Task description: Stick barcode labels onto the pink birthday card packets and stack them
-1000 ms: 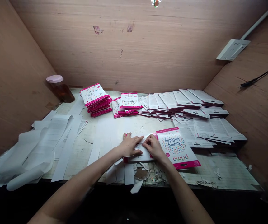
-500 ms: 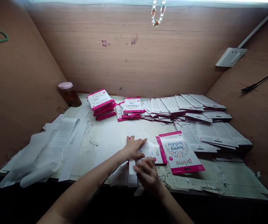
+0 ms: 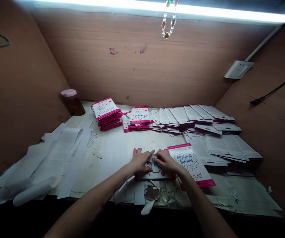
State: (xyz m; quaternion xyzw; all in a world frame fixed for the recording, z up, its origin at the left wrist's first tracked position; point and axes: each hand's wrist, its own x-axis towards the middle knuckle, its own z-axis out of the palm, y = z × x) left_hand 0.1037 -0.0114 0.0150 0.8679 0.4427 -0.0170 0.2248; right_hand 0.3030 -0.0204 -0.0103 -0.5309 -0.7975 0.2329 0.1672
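Note:
A pink-and-white "prima" packet point(image 3: 169, 174) lies flat near the table's front edge, mostly covered by my hands. My left hand point(image 3: 141, 162) rests on its left part with the fingers spread. My right hand point(image 3: 167, 162) has its fingers curled down over the middle of the packet, at a small white label point(image 3: 155, 167) that they pinch against its face. Just to the right, partly behind my right forearm, is another "happy birthday" packet point(image 3: 185, 158), turned upside down to me. Several white paper strips point(image 3: 139, 193) hang over the front edge below my left hand.
Stacked packets point(image 3: 107, 110) stand at the back left, beside a smaller pile point(image 3: 139, 115). Rows of packets lying back side up point(image 3: 207, 114) fill the right. Loose backing sheets point(image 3: 43, 158) cover the left, near a lidded jar point(image 3: 72, 102). A bead string point(image 3: 166, 34) hangs above.
My right hand has moved up and forward from the table's front edge onto the packet, bringing the white label with it. My left hand stays on the packet. The view has tilted up slightly.

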